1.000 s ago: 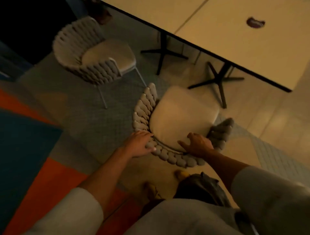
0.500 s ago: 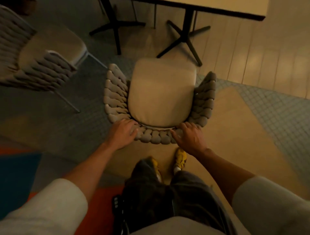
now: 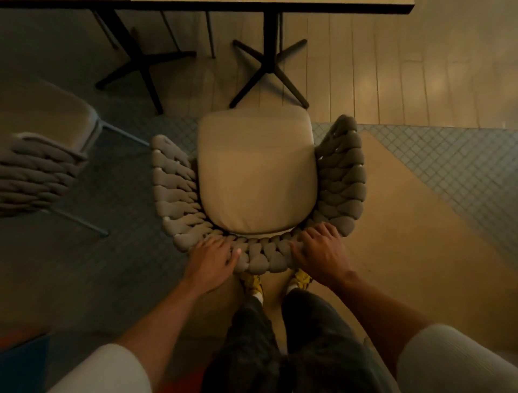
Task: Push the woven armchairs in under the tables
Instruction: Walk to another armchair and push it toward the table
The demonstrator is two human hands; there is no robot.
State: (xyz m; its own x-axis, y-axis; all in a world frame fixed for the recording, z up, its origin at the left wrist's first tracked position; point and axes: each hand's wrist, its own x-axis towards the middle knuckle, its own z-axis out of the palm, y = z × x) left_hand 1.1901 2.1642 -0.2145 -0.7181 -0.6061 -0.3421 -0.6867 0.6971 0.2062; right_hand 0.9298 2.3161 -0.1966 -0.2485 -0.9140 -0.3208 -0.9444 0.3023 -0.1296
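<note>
Second woven armchair (image 3: 42, 168), left of table (image 3: 280, 4): seat fully outside tabletop edge, not pushed in, partly cropped by frame.

Your left hand (image 3: 210, 261) grips back rim of woven armchair (image 3: 256, 174), fingers curled over weave; right hand (image 3: 322, 252) likewise.

Chair squared to table, seat front near table's pedestal base (image 3: 269, 67), whole cushion in open: push not completed.

Chair legs hidden, tabletop mostly cropped. Clearance to pedestal cannot be judged.

Facing table (image 3: 308, 2): woven armchair (image 3: 256, 174), backrest gripped by left hand (image 3: 211, 262), right hand (image 3: 322, 252).
</note>
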